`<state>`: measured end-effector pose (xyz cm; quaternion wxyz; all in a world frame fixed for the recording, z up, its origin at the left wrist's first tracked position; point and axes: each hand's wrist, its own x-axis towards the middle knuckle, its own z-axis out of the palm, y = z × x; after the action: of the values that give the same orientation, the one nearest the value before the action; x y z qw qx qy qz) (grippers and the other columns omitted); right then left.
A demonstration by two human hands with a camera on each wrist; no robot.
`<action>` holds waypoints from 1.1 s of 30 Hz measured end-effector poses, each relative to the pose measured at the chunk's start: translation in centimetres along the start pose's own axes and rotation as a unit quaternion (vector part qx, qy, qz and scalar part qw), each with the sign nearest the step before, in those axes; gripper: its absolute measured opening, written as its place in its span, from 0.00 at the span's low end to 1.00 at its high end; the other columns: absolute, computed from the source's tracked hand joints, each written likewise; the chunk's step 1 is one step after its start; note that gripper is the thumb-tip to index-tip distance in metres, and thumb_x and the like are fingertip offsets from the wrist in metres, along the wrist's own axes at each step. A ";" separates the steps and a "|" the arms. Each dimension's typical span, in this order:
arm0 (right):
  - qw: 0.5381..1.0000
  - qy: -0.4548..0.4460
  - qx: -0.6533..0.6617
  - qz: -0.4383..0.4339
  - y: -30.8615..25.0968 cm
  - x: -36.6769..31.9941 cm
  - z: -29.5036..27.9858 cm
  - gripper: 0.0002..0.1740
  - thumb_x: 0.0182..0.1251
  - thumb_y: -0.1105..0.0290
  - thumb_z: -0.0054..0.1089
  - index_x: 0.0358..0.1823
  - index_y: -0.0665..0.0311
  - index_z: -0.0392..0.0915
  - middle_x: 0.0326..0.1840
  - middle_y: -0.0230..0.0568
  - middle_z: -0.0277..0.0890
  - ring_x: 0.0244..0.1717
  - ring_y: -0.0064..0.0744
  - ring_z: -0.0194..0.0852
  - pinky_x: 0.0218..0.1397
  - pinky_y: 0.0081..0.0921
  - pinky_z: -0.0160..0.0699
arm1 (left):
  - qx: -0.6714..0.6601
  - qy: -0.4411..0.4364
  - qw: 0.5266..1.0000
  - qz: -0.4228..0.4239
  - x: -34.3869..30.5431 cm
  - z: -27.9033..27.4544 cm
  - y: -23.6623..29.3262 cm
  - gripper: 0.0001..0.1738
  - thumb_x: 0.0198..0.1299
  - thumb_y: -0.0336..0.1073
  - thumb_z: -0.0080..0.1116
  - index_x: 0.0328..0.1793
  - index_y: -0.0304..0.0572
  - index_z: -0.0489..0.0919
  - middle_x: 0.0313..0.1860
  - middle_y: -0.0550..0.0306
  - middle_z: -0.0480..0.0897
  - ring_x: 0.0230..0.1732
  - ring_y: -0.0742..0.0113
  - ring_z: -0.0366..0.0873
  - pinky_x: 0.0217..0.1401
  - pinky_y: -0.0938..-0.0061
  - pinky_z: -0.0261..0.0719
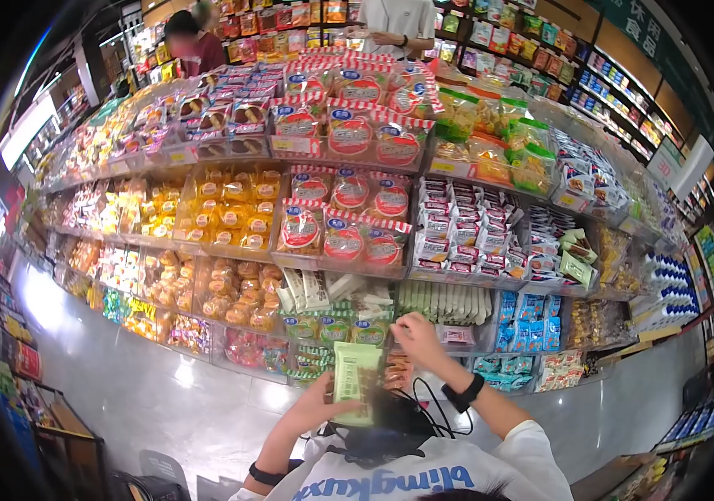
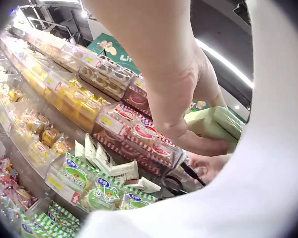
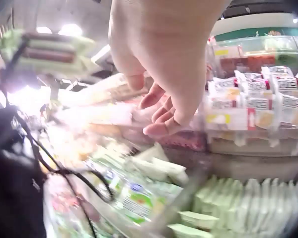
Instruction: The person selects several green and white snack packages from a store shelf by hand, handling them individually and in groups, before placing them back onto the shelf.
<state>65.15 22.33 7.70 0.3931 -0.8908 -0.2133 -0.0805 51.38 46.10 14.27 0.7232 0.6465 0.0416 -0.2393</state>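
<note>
My left hand (image 1: 315, 407) grips a pale green snack packet (image 1: 358, 367) close to the chest, its thumb lying across the lower part. The left wrist view shows the same packet (image 2: 216, 121) between thumb and fingers, partly cut off by a white sleeve. In front of the shelf, my right hand (image 1: 418, 342) hangs with loosely bent fingers (image 3: 156, 130) and nothing between them. Below it in the right wrist view stands a row of upright pale green packets (image 3: 248, 203). Beside that row, several white packets (image 1: 305, 289) lie over green-labelled round snacks (image 1: 336, 326).
Tiered clear bins of wrapped snacks curve around in front. Red-striped packs (image 1: 348, 238) fill the middle tiers, with blue packets (image 1: 530, 321) low on the right. Black cords (image 1: 436, 405) hang at the chest. Two people stand behind the display.
</note>
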 end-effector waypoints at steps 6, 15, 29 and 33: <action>0.969 -0.187 -0.157 0.041 10.6 -2.2 1.2 0.09 0.57 0.64 0.57 0.30 0.61 0.81 0.52 0.52 0.73 0.47 0.51 0.74 0.51 0.47 0.70 | -0.114 0.073 0.991 0.015 -1.3 -2.4 0.0 0.36 0.52 0.29 0.64 0.67 0.32 0.60 0.52 0.54 0.76 0.51 0.70 0.74 0.54 0.76 0.73; 0.967 -0.204 -0.146 0.054 12.3 -1.9 2.8 0.18 0.58 0.71 0.53 0.46 0.77 0.72 0.58 0.59 0.68 0.54 0.57 0.69 0.58 0.48 0.67 | -0.145 0.162 0.973 0.082 -1.5 -4.3 -1.5 0.33 0.53 0.30 0.58 0.65 0.35 0.60 0.54 0.54 0.74 0.55 0.68 0.71 0.58 0.73 0.68; 0.993 0.106 0.043 0.021 -2.8 1.2 -7.0 0.10 0.56 0.78 0.57 0.41 0.67 0.76 0.43 0.42 0.73 0.44 0.38 0.73 0.46 0.29 0.73 | -0.176 0.186 0.963 0.081 -1.5 -6.2 -1.4 0.32 0.57 0.35 0.57 0.66 0.36 0.59 0.56 0.53 0.71 0.56 0.68 0.68 0.60 0.75 0.64; 0.971 0.098 0.218 0.028 -8.0 1.8 -8.6 0.08 0.60 0.78 0.58 0.42 0.68 0.76 0.42 0.36 0.72 0.42 0.24 0.73 0.42 0.20 0.75 | -0.065 0.143 0.986 0.063 0.1 -5.3 -1.4 0.33 0.61 0.38 0.57 0.68 0.37 0.56 0.59 0.54 0.69 0.59 0.69 0.65 0.62 0.75 0.63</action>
<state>63.45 21.38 19.48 0.5992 -0.7767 -0.1614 -0.1079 52.22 51.02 12.14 0.7637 0.6273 0.1192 -0.0953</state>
